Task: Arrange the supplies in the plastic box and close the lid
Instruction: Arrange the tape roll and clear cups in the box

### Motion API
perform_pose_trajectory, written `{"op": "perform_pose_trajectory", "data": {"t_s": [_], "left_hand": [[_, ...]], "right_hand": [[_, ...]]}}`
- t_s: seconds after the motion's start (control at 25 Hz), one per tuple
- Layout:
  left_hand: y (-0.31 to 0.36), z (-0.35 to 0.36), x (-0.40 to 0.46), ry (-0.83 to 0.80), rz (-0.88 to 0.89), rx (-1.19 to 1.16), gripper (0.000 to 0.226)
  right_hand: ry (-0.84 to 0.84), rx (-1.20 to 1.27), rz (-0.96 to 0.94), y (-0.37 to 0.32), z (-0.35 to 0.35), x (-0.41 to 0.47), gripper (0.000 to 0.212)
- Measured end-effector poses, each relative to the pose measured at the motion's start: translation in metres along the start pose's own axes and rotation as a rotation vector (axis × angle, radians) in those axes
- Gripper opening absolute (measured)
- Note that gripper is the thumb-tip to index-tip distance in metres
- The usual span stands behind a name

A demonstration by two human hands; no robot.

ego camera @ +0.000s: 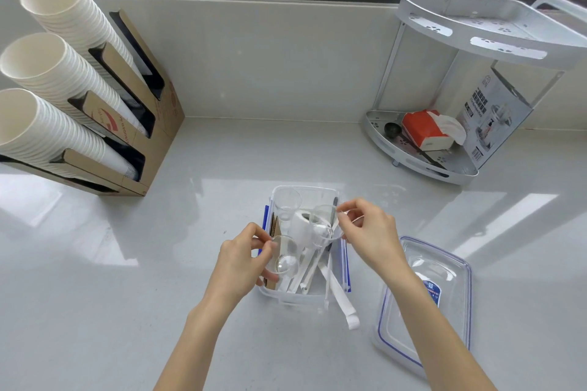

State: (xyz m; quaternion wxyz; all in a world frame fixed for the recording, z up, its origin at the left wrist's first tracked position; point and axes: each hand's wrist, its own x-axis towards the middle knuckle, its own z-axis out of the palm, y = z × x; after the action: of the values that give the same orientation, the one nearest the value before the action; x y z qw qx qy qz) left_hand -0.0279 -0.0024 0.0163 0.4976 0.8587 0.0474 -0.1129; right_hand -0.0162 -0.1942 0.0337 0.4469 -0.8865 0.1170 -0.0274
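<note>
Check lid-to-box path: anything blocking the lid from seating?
Yes. Both hands, left and right, hold clear plastic cups over the open clear plastic box, and a white utensil overhangs its near rim. Clear blue-edged lid lies right.

The plastic box (pixel 303 297) stands open-topped in the middle of the counter (pixel 254 149), but both hands crowd its mouth: the left hand (pixel 241 259) on a clear cup (pixel 283 259) at the left wall, the right hand (pixel 370 233) on another clear cup (pixel 327 222) over the right wall. The lid (pixel 425 301) lies just right of the box, blocking that side. The cup holder (pixel 104 98) at far left and the corner rack (pixel 444 124) at far right stand well apart, leaving open counter behind and to the left.
</note>
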Motion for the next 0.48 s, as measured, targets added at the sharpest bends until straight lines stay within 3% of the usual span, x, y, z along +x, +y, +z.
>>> {"op": "perform_pose_trajectory", "data": {"t_s": [0.2,0.48], "left_hand": [[0.002,0.008,0.001,-0.046,0.022,-0.020,0.007],[-0.002,0.008,0.004,-0.063,0.018,0.001,0.017]], "right_hand": [[-0.105,0.289,-0.008,-0.020,-0.013,-0.006,0.019],[-0.276,0.115,-0.023,-0.016,0.011,-0.017,0.010]]}}
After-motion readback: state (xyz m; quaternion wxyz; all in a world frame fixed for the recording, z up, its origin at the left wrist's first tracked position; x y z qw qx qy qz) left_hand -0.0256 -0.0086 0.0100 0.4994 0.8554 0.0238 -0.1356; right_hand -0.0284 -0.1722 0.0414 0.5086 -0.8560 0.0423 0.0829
